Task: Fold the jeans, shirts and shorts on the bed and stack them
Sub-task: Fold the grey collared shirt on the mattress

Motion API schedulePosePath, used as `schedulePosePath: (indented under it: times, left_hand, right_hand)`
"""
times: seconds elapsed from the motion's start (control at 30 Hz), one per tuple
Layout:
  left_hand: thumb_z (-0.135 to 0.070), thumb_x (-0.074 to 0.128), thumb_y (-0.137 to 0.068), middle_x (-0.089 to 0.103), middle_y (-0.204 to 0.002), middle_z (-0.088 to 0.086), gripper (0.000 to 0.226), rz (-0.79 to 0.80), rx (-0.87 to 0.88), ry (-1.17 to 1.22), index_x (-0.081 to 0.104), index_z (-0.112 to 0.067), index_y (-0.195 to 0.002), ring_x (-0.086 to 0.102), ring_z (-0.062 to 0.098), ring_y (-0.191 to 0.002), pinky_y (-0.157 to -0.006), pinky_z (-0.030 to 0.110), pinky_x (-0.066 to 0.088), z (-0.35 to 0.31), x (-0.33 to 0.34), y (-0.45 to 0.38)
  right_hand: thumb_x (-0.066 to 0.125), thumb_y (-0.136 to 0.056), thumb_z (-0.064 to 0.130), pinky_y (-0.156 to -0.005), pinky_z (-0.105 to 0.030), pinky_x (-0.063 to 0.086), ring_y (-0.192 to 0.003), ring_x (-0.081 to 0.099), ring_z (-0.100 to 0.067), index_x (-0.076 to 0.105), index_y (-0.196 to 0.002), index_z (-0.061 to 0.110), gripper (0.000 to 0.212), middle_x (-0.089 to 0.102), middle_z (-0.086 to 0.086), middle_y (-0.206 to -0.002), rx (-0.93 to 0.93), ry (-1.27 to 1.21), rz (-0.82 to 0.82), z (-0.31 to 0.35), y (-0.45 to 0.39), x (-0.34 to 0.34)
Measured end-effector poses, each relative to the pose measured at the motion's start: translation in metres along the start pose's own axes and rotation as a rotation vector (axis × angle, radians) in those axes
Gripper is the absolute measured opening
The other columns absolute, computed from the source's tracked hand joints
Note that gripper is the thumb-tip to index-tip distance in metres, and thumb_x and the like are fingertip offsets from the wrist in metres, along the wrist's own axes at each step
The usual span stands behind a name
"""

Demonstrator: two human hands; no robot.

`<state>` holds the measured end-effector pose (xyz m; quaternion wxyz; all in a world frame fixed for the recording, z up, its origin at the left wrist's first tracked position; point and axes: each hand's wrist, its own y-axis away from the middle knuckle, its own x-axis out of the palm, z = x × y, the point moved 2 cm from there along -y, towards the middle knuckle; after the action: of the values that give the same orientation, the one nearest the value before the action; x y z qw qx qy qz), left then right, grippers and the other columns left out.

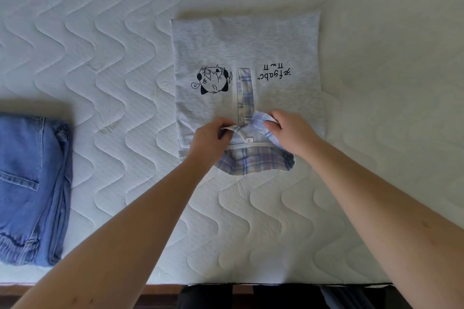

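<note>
White quilted bed (125, 57), grey shirt (246, 45) laid flat (print upside down), folded jeans (30, 183) at left

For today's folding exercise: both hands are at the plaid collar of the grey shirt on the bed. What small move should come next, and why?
Probably lay the plaid collar flat. The left hand and right hand each pinch a collar side, which stands lifted, while the grey shirt already lies narrowed with its sides tucked in.

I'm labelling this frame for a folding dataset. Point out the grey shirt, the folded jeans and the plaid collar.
grey shirt (251, 40): head view, on the plain grey cloth above the print.
folded jeans (25, 158): head view, on the denim near the back pocket.
plaid collar (253, 162): head view, on the collar's checked back flap.
</note>
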<state>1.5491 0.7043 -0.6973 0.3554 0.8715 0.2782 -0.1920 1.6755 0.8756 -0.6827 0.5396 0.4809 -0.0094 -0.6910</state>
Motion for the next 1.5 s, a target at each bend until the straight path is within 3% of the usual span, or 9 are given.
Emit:
schedulePosePath:
  times: [0.1, 0.23, 0.4, 0.6, 0.9, 1.07, 1.2, 1.33, 1.5]
  left_hand:
    - [-0.035, 0.058, -0.095, 0.063, -0.069, 0.005, 0.021, -0.041, -0.052, 0.026, 0.065, -0.019, -0.086, 0.058, 0.016, -0.055, -0.049, 0.031, 0.053, -0.004, -0.007, -0.011]
    - [-0.041, 0.061, -0.093, 0.062, -0.058, -0.001, 0.032, -0.079, -0.139, 0.022, 0.064, -0.022, -0.067, 0.058, 0.014, -0.052, -0.042, 0.020, 0.046, -0.007, -0.011, -0.027]
    - [-0.041, 0.064, -0.092, 0.068, -0.070, -0.002, 0.026, -0.019, -0.118, -0.042, 0.067, -0.021, -0.075, 0.062, 0.013, -0.066, -0.063, 0.029, 0.050, -0.007, -0.008, -0.036]
    - [-0.044, 0.068, -0.089, 0.058, -0.056, -0.016, 0.025, -0.002, -0.142, 0.158, 0.064, -0.024, -0.075, 0.049, -0.002, -0.048, -0.053, 0.019, 0.040, 0.003, -0.014, -0.030]
    - [-0.039, 0.057, -0.098, 0.055, -0.055, -0.015, 0.028, 0.073, -0.099, 0.183, 0.063, -0.024, -0.075, 0.045, -0.001, -0.049, -0.050, 0.015, 0.038, 0.009, -0.026, -0.023]
    - [-0.048, 0.052, -0.098, 0.046, -0.053, -0.006, 0.046, 0.058, -0.053, -0.052, 0.050, -0.020, -0.062, 0.042, 0.010, -0.050, -0.051, 0.026, 0.032, 0.002, -0.030, -0.024]
    - [-0.061, 0.051, -0.093, 0.055, -0.065, -0.009, 0.042, 0.032, -0.120, 0.016, 0.054, -0.024, -0.073, 0.049, 0.006, -0.057, -0.053, 0.021, 0.034, 0.005, -0.033, -0.012]
    - [-0.065, 0.066, -0.079, 0.060, -0.094, -0.013, 0.052, 0.052, -0.098, 0.090, 0.055, -0.029, -0.115, 0.058, 0.000, -0.084, -0.066, 0.018, 0.042, 0.018, -0.038, 0.018]
    - [-0.054, 0.077, -0.075, 0.061, -0.096, -0.013, 0.049, 0.000, -0.168, 0.179, 0.057, -0.027, -0.110, 0.060, -0.001, -0.084, -0.067, 0.012, 0.041, 0.026, -0.031, 0.043]
  right_hand:
    - [0.049, -0.102, 0.028, -0.056, -0.033, 0.031, -0.073, 0.053, -0.027, 0.057, -0.104, 0.004, 0.025, 0.056, -0.008, -0.079, 0.096, -0.029, -0.105, -0.004, -0.014, -0.003]
    - [0.063, -0.094, 0.028, -0.073, -0.032, 0.042, -0.093, 0.060, -0.025, 0.059, -0.116, 0.013, 0.027, 0.063, -0.007, -0.105, 0.147, 0.058, -0.239, -0.010, -0.020, -0.002]
    - [0.061, -0.093, 0.035, -0.089, -0.036, 0.038, -0.107, 0.053, -0.026, 0.058, -0.123, 0.016, 0.036, 0.060, -0.005, -0.115, -0.007, 0.139, -0.442, 0.005, -0.013, -0.004]
    - [0.058, -0.096, 0.037, -0.106, -0.043, 0.034, -0.119, 0.051, -0.022, 0.058, -0.131, 0.021, 0.039, 0.064, 0.003, -0.125, -0.132, -0.038, -0.056, 0.035, -0.017, 0.014]
    - [0.051, -0.101, 0.032, -0.067, -0.025, 0.049, -0.077, 0.063, -0.011, 0.066, -0.120, 0.013, 0.031, 0.071, -0.006, -0.098, 0.009, -0.213, 0.060, 0.039, -0.034, 0.017]
    - [0.044, -0.103, 0.033, -0.076, -0.038, 0.044, -0.077, 0.060, -0.022, 0.066, -0.115, 0.012, 0.033, 0.068, -0.008, -0.092, 0.007, -0.050, 0.060, 0.036, -0.032, 0.011]
    - [0.045, -0.102, 0.037, -0.091, -0.045, 0.046, -0.093, 0.062, -0.025, 0.070, -0.105, 0.014, 0.034, 0.070, -0.005, -0.093, 0.009, 0.036, -0.042, 0.039, -0.032, 0.014]
    - [0.046, -0.102, 0.039, -0.093, -0.042, 0.040, -0.106, 0.054, -0.028, 0.069, -0.109, 0.020, 0.031, 0.067, -0.004, -0.101, 0.050, 0.070, -0.158, 0.041, -0.032, 0.016]
    - [0.052, -0.100, 0.032, -0.097, -0.046, 0.044, -0.109, 0.056, -0.024, 0.061, -0.122, 0.021, 0.027, 0.062, 0.000, -0.114, 0.033, -0.107, -0.276, 0.034, -0.016, 0.009]
